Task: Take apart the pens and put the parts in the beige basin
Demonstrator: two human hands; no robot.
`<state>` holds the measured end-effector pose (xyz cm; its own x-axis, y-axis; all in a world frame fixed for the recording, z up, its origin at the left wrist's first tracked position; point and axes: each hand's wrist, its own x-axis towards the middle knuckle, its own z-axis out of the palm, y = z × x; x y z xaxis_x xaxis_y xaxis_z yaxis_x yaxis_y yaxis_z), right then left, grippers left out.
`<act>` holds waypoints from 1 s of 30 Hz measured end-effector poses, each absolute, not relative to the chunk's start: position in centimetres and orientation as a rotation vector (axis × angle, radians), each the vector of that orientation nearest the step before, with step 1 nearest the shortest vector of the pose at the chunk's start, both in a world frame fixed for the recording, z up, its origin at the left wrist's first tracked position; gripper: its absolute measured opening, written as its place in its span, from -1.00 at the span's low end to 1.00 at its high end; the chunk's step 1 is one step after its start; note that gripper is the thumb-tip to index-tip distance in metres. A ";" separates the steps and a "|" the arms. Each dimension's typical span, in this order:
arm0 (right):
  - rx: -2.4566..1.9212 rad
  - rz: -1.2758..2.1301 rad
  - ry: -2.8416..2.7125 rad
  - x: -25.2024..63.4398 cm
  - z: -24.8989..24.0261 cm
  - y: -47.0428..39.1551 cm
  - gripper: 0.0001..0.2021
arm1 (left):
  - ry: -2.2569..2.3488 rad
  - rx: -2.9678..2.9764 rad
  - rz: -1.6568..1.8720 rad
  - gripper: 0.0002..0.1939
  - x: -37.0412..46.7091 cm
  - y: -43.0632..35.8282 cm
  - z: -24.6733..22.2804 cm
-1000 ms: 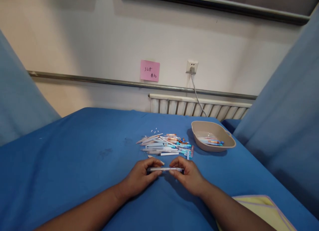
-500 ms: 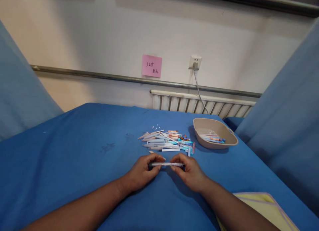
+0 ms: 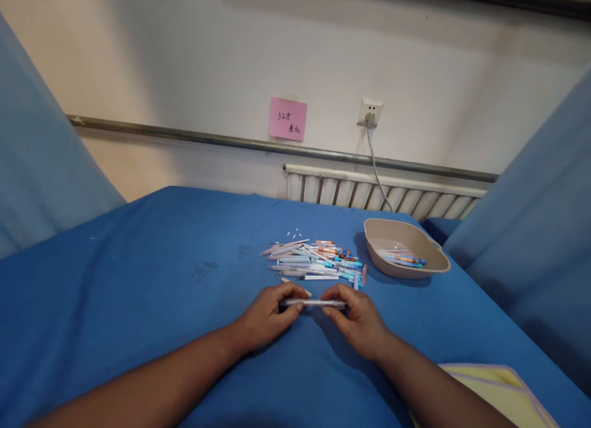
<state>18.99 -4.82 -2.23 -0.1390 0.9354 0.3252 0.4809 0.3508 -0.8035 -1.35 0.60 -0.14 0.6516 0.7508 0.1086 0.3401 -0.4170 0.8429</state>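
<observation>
A slim pen (image 3: pixel 313 303) lies level between my two hands, above the blue cloth. My left hand (image 3: pixel 272 312) pinches its left end, and my right hand (image 3: pixel 354 317) pinches its right end. Just beyond them, a pile of pens and pen parts (image 3: pixel 307 262) in white, grey, light blue and orange is spread on the cloth. Several small white tips (image 3: pixel 294 234) lie behind the pile. To the right, a beige basin (image 3: pixel 401 230) holds several assembled-looking pens (image 3: pixel 401 257).
A blue cloth (image 3: pixel 138 280) covers the table. At the lower right a yellow cloth (image 3: pixel 494 388) lies near my right forearm. Behind the table are a radiator (image 3: pixel 341 191), a wall socket (image 3: pixel 370 113) with a cable, and a pink note (image 3: pixel 287 119). Blue curtains (image 3: pixel 535 188) hang at both sides.
The view has shifted slightly, so most things appear a little farther right. Both hands still grip the pen, with the gap between them a little wider.
</observation>
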 end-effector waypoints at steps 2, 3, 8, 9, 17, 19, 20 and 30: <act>-1.248 0.621 -1.761 19.0 -2.2 -4.9 -0.88 | 0.867 2.053 0.600 -0.77 -1.4 0.7 -0.2; -1.249 0.592 -1.762 19.0 -2.1 -5.0 -0.88 | 0.875 2.066 0.592 -0.76 -1.5 0.7 -0.3; -1.205 0.503 -1.864 19.0 -1.5 -5.3 -0.86 | 0.886 2.066 0.562 -0.73 -1.4 0.8 -0.5; -1.190 0.493 -1.892 19.0 -1.4 -5.4 -0.86 | 0.884 2.059 0.561 -0.73 -1.3 0.8 -0.5; -1.150 0.488 -1.970 19.1 -1.6 -5.7 -0.82 | 0.943 2.056 0.583 -0.75 -1.1 0.8 -1.0; -1.154 0.504 -1.974 19.0 -1.5 -5.8 -0.83 | 0.944 2.057 0.587 -0.75 -1.1 0.8 -1.1; -1.160 0.510 -1.973 19.0 -1.4 -5.8 -0.83 | 0.941 2.057 0.587 -0.74 -1.2 0.8 -1.0; -1.229 0.507 -1.944 19.0 -1.5 -5.6 -0.86 | 0.918 1.969 0.602 -0.72 -1.2 1.0 -1.3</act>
<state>18.96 -5.61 -1.50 -0.2417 0.8875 0.3924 0.5830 0.4561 -0.6724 -1.17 1.03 -1.33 0.6132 0.7872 0.0647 0.3731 -0.3609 0.8547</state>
